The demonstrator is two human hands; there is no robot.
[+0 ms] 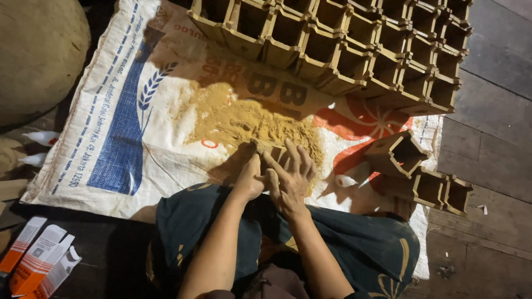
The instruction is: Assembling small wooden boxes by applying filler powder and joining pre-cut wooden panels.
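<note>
Seen from above: left hand (250,180) and right hand (289,177) together grasp a small open cardboard box (275,152) over a yellow powder heap (249,122) on a woven sack (127,111). The box seems light, crushable; best held by its side walls.

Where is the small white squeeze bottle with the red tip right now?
In the head view, the small white squeeze bottle with the red tip lies on the printed woven sack, just right of the right hand and left of the loose cardboard cell boxes.
</note>
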